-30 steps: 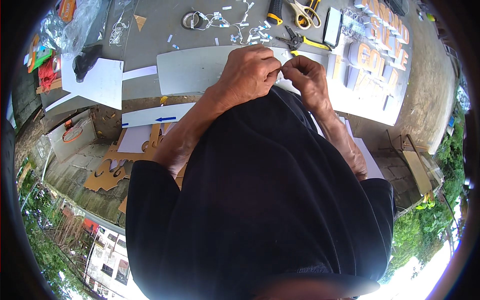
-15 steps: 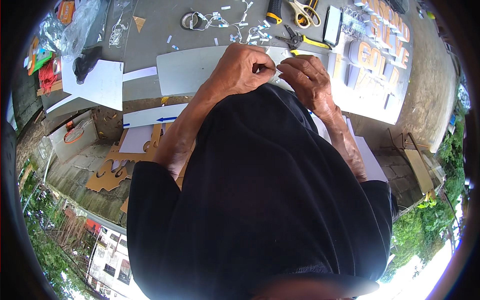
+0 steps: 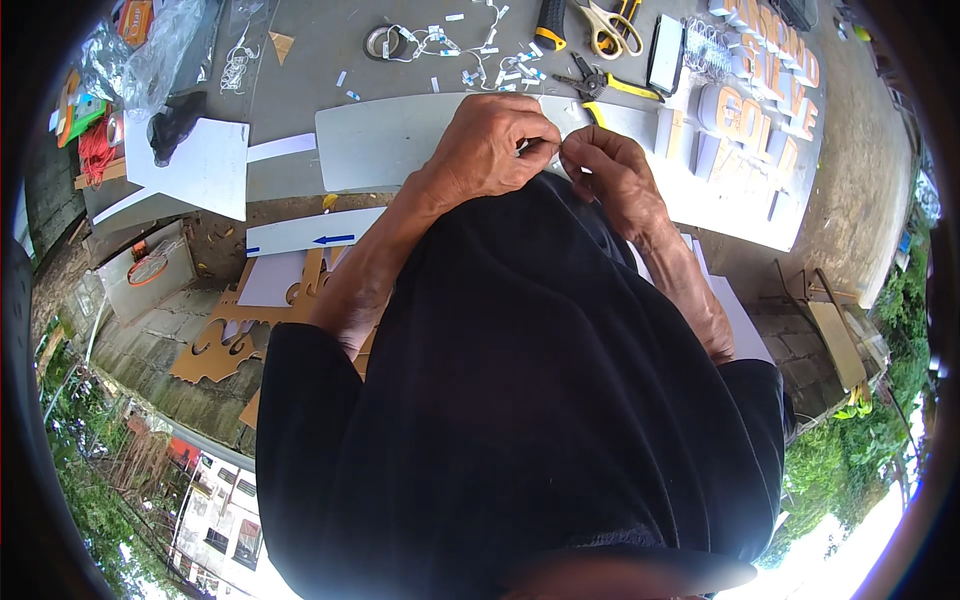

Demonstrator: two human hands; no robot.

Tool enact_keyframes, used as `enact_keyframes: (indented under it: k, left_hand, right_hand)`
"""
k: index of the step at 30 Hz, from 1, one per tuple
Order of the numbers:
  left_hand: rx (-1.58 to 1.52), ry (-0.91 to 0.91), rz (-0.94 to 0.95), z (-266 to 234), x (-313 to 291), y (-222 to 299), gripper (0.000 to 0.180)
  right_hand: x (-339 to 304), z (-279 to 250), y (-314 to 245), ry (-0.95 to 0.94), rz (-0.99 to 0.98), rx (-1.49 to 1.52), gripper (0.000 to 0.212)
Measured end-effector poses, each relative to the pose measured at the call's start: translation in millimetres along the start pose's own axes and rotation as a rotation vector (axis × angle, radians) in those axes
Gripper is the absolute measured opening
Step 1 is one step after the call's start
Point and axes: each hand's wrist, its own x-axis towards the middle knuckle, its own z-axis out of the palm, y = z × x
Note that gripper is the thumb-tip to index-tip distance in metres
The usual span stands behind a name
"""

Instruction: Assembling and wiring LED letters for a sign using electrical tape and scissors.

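Left hand (image 3: 495, 145): fingers curled inward, thumb and forefinger pinched on a small white strip (image 3: 545, 148) at the near edge of the grey panel (image 3: 390, 140)
Right hand (image 3: 615, 175): fingertips bunched and meeting the left hand's, nipping the same small piece; how much of it each hand grips cannot be told
Location of the piece: between both sets of fingertips, just above the panel's near edge, close to the person's dark shirt (image 3: 520, 400)
Handling, judged: the strip looks thin, light and limp, likely paper or tape backing; it should tear or curl readily, so hold it at its end with the fingertips, lightly
Panel, judged: flat, stiff sheet lying on the bench (image 3: 300, 60); appears to need no steadying
Surroundings: white scraps (image 3: 480, 60) scattered beyond the panel; a tape roll (image 3: 382, 40) to the far left; yellow-handled scissors (image 3: 605, 22) and pliers (image 3: 600, 82) beyond the hands; orange-faced cut-out letters (image 3: 745, 110) to the right on a white board
Lower level: brown cut-out shapes (image 3: 215, 345) and a white strip with a blue arrow (image 3: 310, 232) beneath the left forearm
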Motion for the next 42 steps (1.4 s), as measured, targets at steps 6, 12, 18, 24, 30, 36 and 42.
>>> enact_keyframes:
  k: [6,12,18,24,30,36,42]
  left_hand:
    - [-0.167,-0.096,-0.211,-9,-2,-3,0.007]
    - [-0.188,-0.120,-0.226,-11,0,1,0.007]
    - [-0.193,-0.117,-0.200,-10,0,-2,0.008]
    - [-0.203,-0.111,-0.185,-9,1,-1,0.008]
    - [-0.119,-0.046,-0.057,0,-2,-3,0.007]
    - [-0.107,-0.037,-0.010,0,1,-6,0.007]
    - [-0.190,-0.082,-0.120,-3,-2,-10,0.005]
  right_hand:
    - [-3,4,-14,0.205,-0.879,-1.003,0.032]
    - [3,-1,-6,0.217,-1.285,-1.346,0.033]
    - [1,-3,-4,0.245,-1.338,-1.413,0.033]
    - [5,-3,-1,0.225,-1.353,-1.406,0.033]
    - [-7,11,2,0.173,-0.448,-0.699,0.010]
    - [0,-10,-6,-0.160,-0.045,-0.015,0.017]
    - [-5,-3,-4,0.174,-0.868,-0.959,0.025]
